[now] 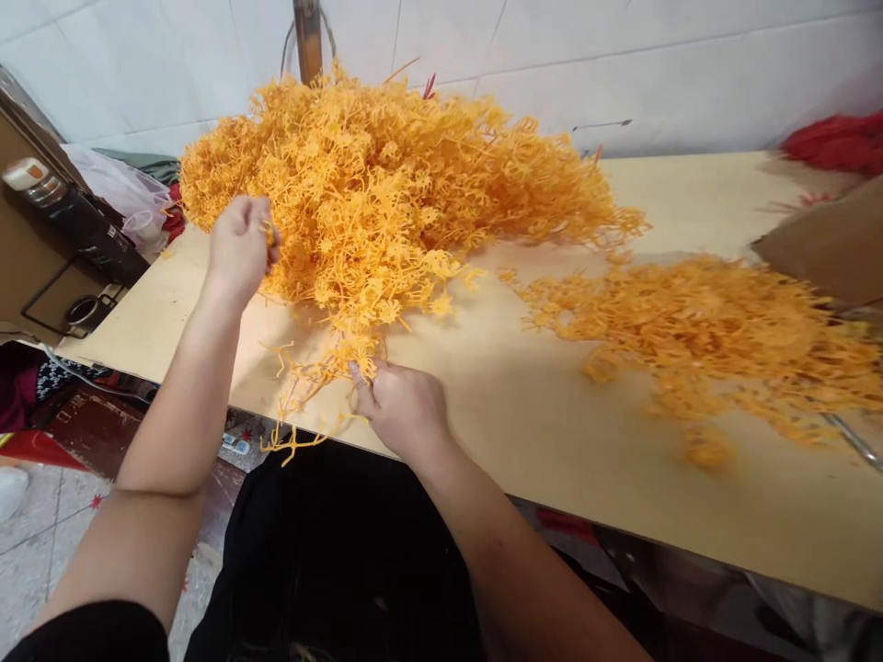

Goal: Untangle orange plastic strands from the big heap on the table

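Observation:
A big heap of orange, flower-like plastic pieces (386, 184) lies on the wooden table (483, 395) against the wall. At the heap's left side, my left hand (241, 244) is closed on some orange pieces. Lower down, near the front edge, my right hand (404, 405) pinches an orange strand (355, 354) between thumb and fingers. Loose branching ends of orange pieces (293, 441) hang over the table edge beside it. Another, flatter pile of orange pieces (704, 322) spreads over the table to the right.
A dark bottle (83, 225) and a clear plastic bag (128, 193) are at the left. A brown box (828, 239) and red material (834, 144) sit at the far right. Near the right pile lies a metal rod (855, 441). An upright post (308, 41) stands behind the heap.

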The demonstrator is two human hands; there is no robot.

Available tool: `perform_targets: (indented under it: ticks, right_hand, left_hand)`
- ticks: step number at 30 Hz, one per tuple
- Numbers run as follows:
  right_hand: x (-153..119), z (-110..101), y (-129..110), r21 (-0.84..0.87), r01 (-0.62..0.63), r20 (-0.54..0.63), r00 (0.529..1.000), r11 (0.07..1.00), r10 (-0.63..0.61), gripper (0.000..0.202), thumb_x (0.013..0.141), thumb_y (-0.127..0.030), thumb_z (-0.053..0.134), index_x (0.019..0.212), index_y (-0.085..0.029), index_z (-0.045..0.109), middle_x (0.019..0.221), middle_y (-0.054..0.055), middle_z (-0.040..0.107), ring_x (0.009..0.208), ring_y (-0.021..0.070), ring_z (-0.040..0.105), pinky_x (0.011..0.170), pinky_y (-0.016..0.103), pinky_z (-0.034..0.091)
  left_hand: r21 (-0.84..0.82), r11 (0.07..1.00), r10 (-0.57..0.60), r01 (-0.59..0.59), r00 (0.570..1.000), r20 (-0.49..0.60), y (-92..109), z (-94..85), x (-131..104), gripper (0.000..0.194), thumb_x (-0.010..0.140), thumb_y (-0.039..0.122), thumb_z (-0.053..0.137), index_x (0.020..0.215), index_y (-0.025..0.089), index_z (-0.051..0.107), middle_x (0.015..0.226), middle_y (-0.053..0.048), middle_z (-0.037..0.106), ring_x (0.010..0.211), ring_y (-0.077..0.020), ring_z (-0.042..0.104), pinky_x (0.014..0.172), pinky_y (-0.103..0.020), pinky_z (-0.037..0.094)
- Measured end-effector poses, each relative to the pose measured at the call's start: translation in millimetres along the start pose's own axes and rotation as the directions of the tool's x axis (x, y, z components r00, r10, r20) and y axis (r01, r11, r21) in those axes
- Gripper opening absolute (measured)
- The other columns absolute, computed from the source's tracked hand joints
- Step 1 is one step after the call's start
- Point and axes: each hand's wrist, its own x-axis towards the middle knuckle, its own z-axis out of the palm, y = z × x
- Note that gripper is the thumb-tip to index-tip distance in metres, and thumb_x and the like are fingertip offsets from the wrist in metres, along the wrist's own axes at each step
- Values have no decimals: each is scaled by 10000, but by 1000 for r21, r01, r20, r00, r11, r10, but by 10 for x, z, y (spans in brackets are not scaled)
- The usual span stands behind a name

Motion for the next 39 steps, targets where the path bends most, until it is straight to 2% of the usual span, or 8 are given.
perform_targets:
  ticks: [6,15,21,25,28,31,34,39]
  right_hand:
    - [5,-13,-9,20,-31,-9,999,999,31,365,876,-338,310,810,-171,628,661,79,665,577,169,592,488,264,225]
    - [10,-61,-7,38,-60,53,997,998,58,285,834,-332,390,829,-163,620,689,85,667,604,176,594,490,268,217]
    - [20,-50,-14,47,-35,42,999,998,33,398,885,-360,301,787,-166,635,686,78,666,566,151,580,482,264,191]
    - [14,-42,-17,36,35,18,999,999,-36,446,904,-364,252,776,-176,635,697,66,673,575,151,596,478,265,190]
    - [-3,-45,-6,30,33,2,999,999,-33,437,897,-347,270,752,-162,638,675,83,669,597,163,611,478,266,224]
    - [-5,-48,0,34,16,8,1000,999,-16,396,879,-327,308,744,-153,637,665,91,666,605,169,616,480,261,261]
    - [10,-48,-10,42,7,11,1000,999,-7,293,843,-283,362,791,-167,626,700,71,676,603,170,617,483,252,276]
    - [12,-45,-21,56,-23,-12,1000,998,24,272,831,-286,371,816,-178,620,717,67,679,611,171,622,493,250,298]
  left_hand:
    - [-69,996,80,-56,901,427,190,166,-573,138,847,267,422,750,169,434,606,30,490,526,-63,455,544,-214,384]
    - [361,878,46,-314,807,589,1,175,-913,389,757,551,454,820,172,513,707,-24,574,631,-147,512,562,-253,361]
    - [231,900,146,-370,755,639,-36,205,-911,353,860,413,345,652,169,493,633,2,529,610,-106,486,587,-226,359]
    - [205,910,191,-360,803,565,-155,157,-754,355,859,385,370,597,166,465,581,20,481,575,-88,443,572,-234,343]
    - [218,961,137,-167,979,149,-341,-25,-505,370,852,402,384,563,173,416,542,32,417,540,-75,397,536,-243,315]
    - [83,996,-15,28,987,-158,-400,-250,-347,369,837,422,413,556,185,375,512,44,341,460,-55,314,466,-243,257]
    - [33,995,-97,93,988,123,-217,-267,-464,292,824,405,438,634,184,449,549,27,482,456,-61,403,443,-232,299]
    - [73,985,110,-159,886,451,154,79,-817,180,841,318,402,925,187,492,770,-13,610,598,-84,528,577,-237,412]
